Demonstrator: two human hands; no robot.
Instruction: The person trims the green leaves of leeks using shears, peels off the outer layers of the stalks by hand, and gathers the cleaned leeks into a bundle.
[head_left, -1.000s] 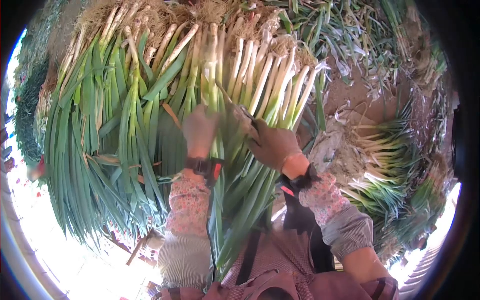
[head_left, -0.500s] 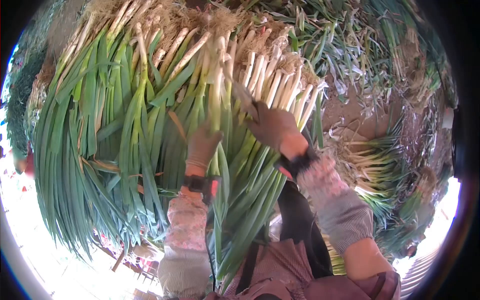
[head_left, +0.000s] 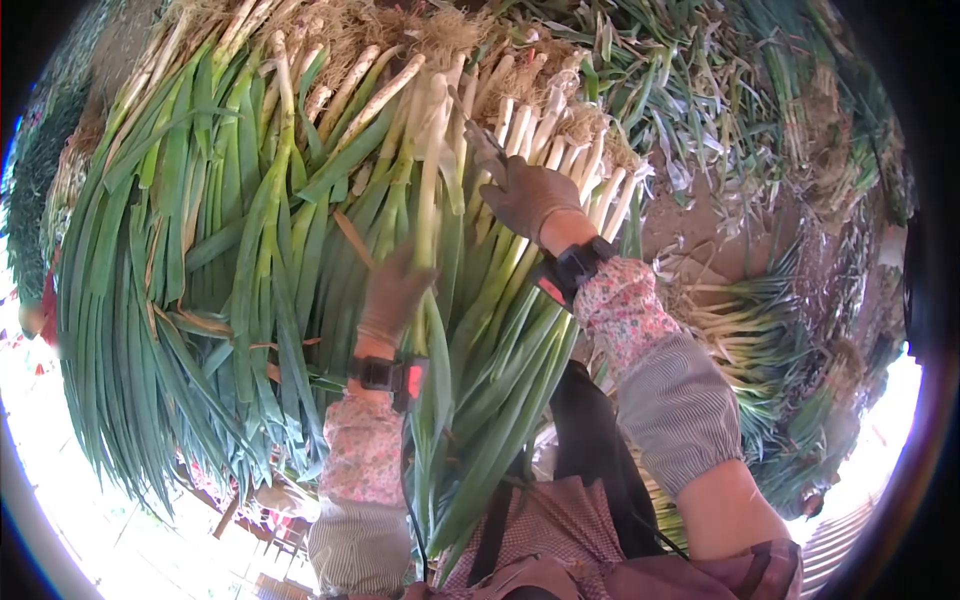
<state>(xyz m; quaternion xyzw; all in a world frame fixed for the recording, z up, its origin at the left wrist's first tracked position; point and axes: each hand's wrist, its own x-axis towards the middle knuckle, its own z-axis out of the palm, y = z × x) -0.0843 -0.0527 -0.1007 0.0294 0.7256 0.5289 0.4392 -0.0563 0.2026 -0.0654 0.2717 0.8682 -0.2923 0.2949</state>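
Note:
My gloved left hand [head_left: 393,298] is closed round the green part of a leek [head_left: 432,165], whose white root end points away from me. The leek's long leaves trail down past my wrist. In my gloved right hand [head_left: 537,198] is a knife [head_left: 487,150], its blade slanting up and left beside the leek's white stem. The blade's tip is thin and hard to make out. Under and around both hands lies a wide layer of leeks [head_left: 265,215], with roots at the far side and leaves towards me.
Loose leaves and peelings [head_left: 675,95] cover the ground at the upper right. A bunch of smaller leeks [head_left: 740,340] lies right of my right forearm, beside bare soil [head_left: 715,235]. More greenery [head_left: 45,180] stands at the far left.
My right hand and the knife have moved up and slightly left along the leek. My left hand has shifted a little left and down, still at the leek.

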